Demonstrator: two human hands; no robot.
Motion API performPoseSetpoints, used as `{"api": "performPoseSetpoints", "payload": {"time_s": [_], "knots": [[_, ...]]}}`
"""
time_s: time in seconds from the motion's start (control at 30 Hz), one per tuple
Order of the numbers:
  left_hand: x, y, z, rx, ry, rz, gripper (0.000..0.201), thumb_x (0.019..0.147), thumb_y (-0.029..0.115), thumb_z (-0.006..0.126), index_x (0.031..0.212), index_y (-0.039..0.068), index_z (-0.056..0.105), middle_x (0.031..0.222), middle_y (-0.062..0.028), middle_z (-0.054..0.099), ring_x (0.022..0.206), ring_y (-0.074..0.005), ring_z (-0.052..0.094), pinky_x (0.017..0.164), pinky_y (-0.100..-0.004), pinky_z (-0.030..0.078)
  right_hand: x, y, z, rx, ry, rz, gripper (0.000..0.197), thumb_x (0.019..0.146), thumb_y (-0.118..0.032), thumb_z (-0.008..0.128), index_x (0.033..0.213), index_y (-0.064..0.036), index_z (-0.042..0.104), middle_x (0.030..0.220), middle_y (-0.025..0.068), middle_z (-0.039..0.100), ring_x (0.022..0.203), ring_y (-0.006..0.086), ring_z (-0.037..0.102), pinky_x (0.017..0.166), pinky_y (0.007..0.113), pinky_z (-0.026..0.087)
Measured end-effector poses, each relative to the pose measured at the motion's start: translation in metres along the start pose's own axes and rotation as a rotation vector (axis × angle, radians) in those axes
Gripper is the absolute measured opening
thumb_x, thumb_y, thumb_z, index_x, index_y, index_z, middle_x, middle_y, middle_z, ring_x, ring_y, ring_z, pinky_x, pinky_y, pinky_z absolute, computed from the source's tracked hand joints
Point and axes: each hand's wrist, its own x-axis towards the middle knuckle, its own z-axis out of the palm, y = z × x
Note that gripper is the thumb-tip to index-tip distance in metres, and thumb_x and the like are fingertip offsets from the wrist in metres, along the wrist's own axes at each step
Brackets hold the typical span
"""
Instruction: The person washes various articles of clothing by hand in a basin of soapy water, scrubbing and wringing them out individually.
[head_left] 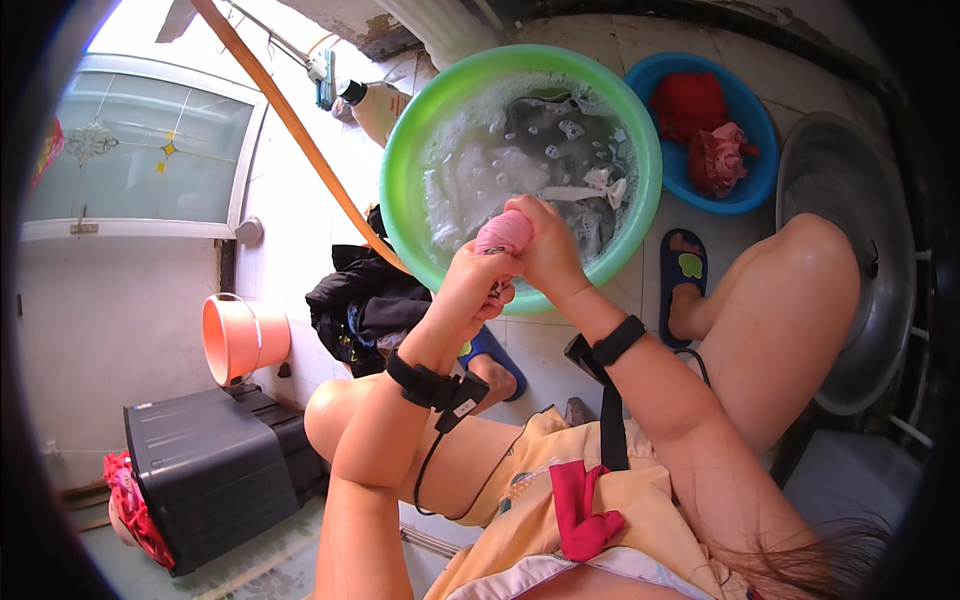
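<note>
Blue basin (672, 172) beside green tub (402, 180), orange bucket (228, 340), dark clothes heap (370, 298)

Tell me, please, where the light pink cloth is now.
In the head view, the light pink cloth is near the centre, gripped by the left hand and right hand, over the near side of the green basin.

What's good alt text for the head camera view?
Both hands grip a bunched pink cloth at a green basin of sudsy water. A blue basin with red and pink fabric sits to the right.
</note>
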Motion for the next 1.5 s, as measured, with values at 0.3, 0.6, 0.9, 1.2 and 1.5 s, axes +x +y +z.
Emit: {"api": "performPoseSetpoints", "payload": {"time_s": [0.3, 0.6, 0.9, 1.2, 1.5], "knots": [[0.002, -0.001, 0.003, 0.011, 0.006, -0.011, 0.015, 0.069, 0.003, 0.054, 0.079, 0.005, 0.044, 0.058, 0.0, 0.038, 0.04, -0.0045, 0.035, 0.028, -0.0168, 0.018, 0.003, -0.001, -0.01, -0.088, -0.093, 0.029, 0.038, 0.057, -0.014, 0.069, 0.09, -0.0111, 0.05, 0.079, 0.0118, 0.058, 0.075, 0.0341, 0.056, 0.063, 0.04, 0.045], [0.01, 0.0, -0.001, 0.385, 0.163, 0.323, 0.025, 0.068, 0.011, 0.062, 0.088, -0.001, 0.051, 0.06, -0.0026, 0.048, 0.045, -0.0074, 0.045, 0.036, -0.0199, 0.034, 0.008, 0.026, 0.006, 0.098, 0.063, -0.028, 0.062, 0.06, -0.008, 0.07, 0.114, -0.0069, 0.039, 0.111, 0.014, 0.043, 0.098, 0.0276, 0.049, 0.077, 0.034, 0.045], [0.01, -0.007, -0.007, 0.824, 0.253, 0.722, 0.033, 0.062, 0.019, 0.068, 0.079, 0.0, 0.047, 0.075, -0.019, 0.053, 0.073, -0.0357, 0.052, 0.063, -0.0383, 0.042, 0.002, 0.009, 0.003, 0.957, -0.168, 0.546, 0.011, 0.088, -0.021, 0.044, 0.092, -0.0112, 0.045, 0.083, -0.0031, 0.047, 0.076, 0.0062, 0.048, 0.065, 0.021, 0.042], [0.005, -0.022, 0.003, 0.77, 0.216, 0.668, 0.028, 0.066, 0.015, 0.06, 0.081, -0.002, 0.043, 0.077, -0.0225, 0.053, 0.078, -0.0388, 0.051, 0.067, -0.0416, 0.041, -0.003, 0.042, -0.007, 0.835, -0.225, 0.348, 0.017, 0.089, -0.023, 0.044, 0.079, -0.0102, 0.048, 0.077, -0.0038, 0.046, 0.07, 0.0048, 0.043, 0.064, 0.021, 0.037], [-0.002, -0.033, -0.012, 0.677, 0.148, 0.617, 0.029, 0.065, 0.013, 0.059, 0.083, -0.004, 0.043, 0.082, -0.0243, 0.053, 0.08, -0.0389, 0.052, 0.069, -0.0402, 0.042, -0.014, 0.019, -0.002, 0.577, -0.295, 0.243, 0.011, 0.087, -0.02, 0.048, 0.082, -0.0108, 0.05, 0.075, -0.005, 0.048, 0.064, 0.0036, 0.044, 0.056, 0.02, 0.037]]}}
